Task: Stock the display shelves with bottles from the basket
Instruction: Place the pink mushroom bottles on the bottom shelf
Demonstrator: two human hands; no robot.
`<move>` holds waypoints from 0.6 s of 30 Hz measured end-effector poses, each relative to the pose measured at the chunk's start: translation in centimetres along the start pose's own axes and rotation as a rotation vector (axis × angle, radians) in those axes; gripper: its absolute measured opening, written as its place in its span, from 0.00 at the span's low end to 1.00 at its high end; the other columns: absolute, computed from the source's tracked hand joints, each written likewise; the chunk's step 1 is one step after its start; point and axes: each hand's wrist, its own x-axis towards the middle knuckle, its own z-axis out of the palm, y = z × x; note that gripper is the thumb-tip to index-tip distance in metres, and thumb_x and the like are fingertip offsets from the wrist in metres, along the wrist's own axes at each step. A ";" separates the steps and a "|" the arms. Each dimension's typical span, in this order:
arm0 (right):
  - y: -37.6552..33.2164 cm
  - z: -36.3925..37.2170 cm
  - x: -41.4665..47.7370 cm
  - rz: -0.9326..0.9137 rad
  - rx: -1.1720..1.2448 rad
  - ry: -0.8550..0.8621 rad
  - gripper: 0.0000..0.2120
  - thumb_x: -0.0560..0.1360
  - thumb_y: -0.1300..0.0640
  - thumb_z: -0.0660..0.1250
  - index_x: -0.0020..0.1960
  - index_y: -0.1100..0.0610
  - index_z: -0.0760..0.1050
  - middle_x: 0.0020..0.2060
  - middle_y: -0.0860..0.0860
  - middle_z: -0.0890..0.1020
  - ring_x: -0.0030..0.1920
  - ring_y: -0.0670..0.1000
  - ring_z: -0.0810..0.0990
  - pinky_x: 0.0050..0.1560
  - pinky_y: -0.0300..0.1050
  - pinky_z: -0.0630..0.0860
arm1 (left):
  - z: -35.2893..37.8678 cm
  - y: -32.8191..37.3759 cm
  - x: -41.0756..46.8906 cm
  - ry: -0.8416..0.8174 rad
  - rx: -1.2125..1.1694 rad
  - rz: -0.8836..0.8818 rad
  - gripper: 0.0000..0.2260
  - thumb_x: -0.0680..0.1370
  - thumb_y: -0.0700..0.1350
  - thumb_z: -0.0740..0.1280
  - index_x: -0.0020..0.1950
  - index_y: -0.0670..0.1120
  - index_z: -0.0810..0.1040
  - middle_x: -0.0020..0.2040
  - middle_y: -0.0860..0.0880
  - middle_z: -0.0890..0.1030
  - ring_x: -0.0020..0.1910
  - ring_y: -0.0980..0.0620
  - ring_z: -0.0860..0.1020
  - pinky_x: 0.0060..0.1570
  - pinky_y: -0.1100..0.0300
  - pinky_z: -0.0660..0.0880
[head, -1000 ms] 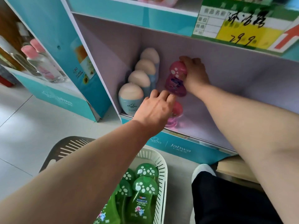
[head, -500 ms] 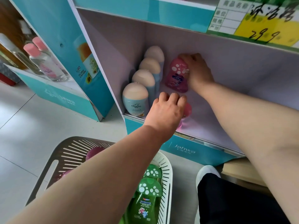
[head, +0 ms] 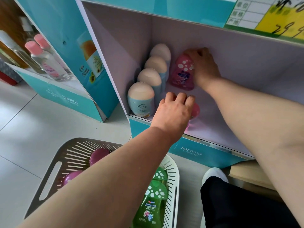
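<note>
Hiding front pink btl (head: 195, 111), L grip (head: 174, 114) clasps it; R grip (head: 205, 68), rear btl (head: 181, 73).

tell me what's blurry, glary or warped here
Head view: wide-angle skews the shelf edges; price sign is smeared and cropped; front pink bottle under the left hand casts a pink glow on the shelf floor; rear pink bottle in the right hand and basket's green bottle look sharp.

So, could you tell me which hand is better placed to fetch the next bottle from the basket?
Left, probably. The left hand grips the front pink bottle near the shelf edge, its arm over the basket; the right hand holds the back pink bottle deep inside.
</note>
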 end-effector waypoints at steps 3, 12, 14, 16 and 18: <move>-0.2 -0.6 -0.5 -0.042 -0.148 -0.053 0.32 0.75 0.64 0.63 0.74 0.44 0.58 0.69 0.57 0.65 0.67 0.62 0.66 0.62 0.56 0.67 | 0.1 -0.3 0.1 -0.009 -0.032 -0.023 0.27 0.75 0.41 0.63 0.73 0.43 0.59 0.67 0.44 0.68 0.63 0.42 0.67 0.59 0.51 0.69; -2.3 -6.0 -5.0 -0.125 0.045 -0.277 0.10 0.77 0.57 0.65 0.57 0.54 0.80 0.55 0.51 0.81 0.55 0.51 0.77 0.50 0.38 0.69 | -0.5 -1.6 -0.3 -0.077 -0.156 -0.198 0.15 0.78 0.36 0.62 0.64 0.42 0.66 0.60 0.41 0.74 0.59 0.40 0.74 0.55 0.48 0.71; -3.0 -6.4 -6.7 -0.109 0.078 -0.421 0.12 0.76 0.60 0.65 0.57 0.53 0.80 0.55 0.49 0.81 0.54 0.47 0.77 0.50 0.34 0.67 | -1.0 -1.2 -0.8 -0.066 -0.157 -0.219 0.14 0.78 0.35 0.61 0.63 0.41 0.67 0.60 0.40 0.75 0.58 0.40 0.74 0.53 0.48 0.71; -3.4 -6.3 -8.4 -0.082 0.080 -0.488 0.18 0.74 0.65 0.63 0.60 0.51 0.78 0.56 0.49 0.81 0.52 0.48 0.76 0.51 0.35 0.69 | -1.4 -0.9 -1.3 -0.057 -0.154 -0.240 0.14 0.78 0.34 0.58 0.63 0.40 0.68 0.60 0.40 0.75 0.58 0.39 0.74 0.53 0.49 0.71; -3.8 -5.9 -9.9 -0.050 0.066 -0.526 0.22 0.71 0.65 0.64 0.63 0.50 0.75 0.58 0.50 0.79 0.52 0.49 0.75 0.51 0.37 0.69 | -2.0 -0.8 -2.0 -0.058 -0.130 -0.244 0.14 0.77 0.33 0.57 0.63 0.40 0.68 0.60 0.39 0.75 0.58 0.39 0.74 0.54 0.48 0.71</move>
